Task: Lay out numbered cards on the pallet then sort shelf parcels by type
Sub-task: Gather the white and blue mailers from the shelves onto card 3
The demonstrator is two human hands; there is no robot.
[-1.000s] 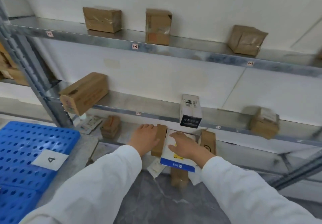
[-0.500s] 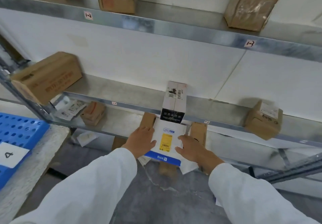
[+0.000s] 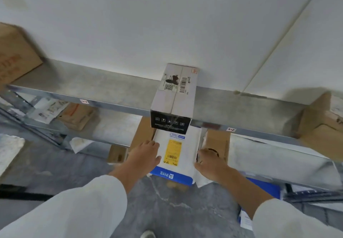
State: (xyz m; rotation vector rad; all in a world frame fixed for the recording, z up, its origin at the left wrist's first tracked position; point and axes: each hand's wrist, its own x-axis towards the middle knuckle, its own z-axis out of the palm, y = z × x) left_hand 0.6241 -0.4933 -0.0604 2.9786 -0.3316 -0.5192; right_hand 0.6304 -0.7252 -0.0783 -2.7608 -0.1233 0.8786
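A white mailer (image 3: 175, 150) with a yellow label and a blue end lies on the lower shelf (image 3: 274, 156), its blue end sticking out past the shelf's front. My left hand (image 3: 146, 154) holds its left edge, thumb on top. My right hand (image 3: 209, 161) grips its right edge with curled fingers. Flat brown cardboard parcels lie under and beside it, one on the left (image 3: 143, 132) and one on the right (image 3: 218, 145). Directly above, a white-and-black box (image 3: 174, 96) stands on the middle shelf (image 3: 92, 87). The pallet and cards are out of view.
A large brown box (image 3: 14, 52) sits at the middle shelf's left end and a small brown box (image 3: 323, 119) at its right. A brown parcel (image 3: 76, 116) and a white paper mailer (image 3: 48, 109) lie on the lower shelf's left. Grey floor lies below.
My view has closed in on the shelves, and the blue pallet has left the frame. My left hand came off the brown parcel onto the white mailer's left edge; my right hand slid to its right edge.
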